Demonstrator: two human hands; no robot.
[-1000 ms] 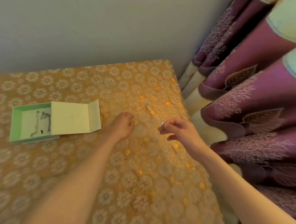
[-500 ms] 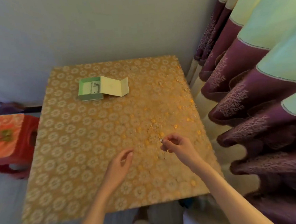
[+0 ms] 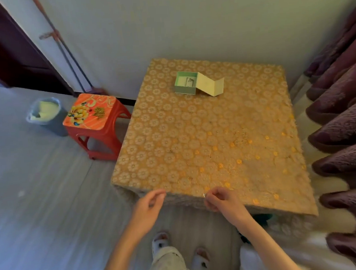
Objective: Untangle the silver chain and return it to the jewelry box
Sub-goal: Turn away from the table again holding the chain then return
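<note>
Both hands are hovering at the near edge of the table (image 3: 204, 133). The right hand (image 3: 220, 199) is pinching something small and shiny, fingers curled tight; whether it is the chain I cannot tell. The left hand (image 3: 150, 206) is hanging loose beside it, fingers half curled, holding nothing. The box (image 3: 185, 84) is sitting open at the far side, well apart, with thin silvery pieces lying inside.

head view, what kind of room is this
Probably a room in a home, maybe a bedroom: a table under a gold floral cloth, heavy purple curtains, a red plastic stool and a lined waste bin.
</note>
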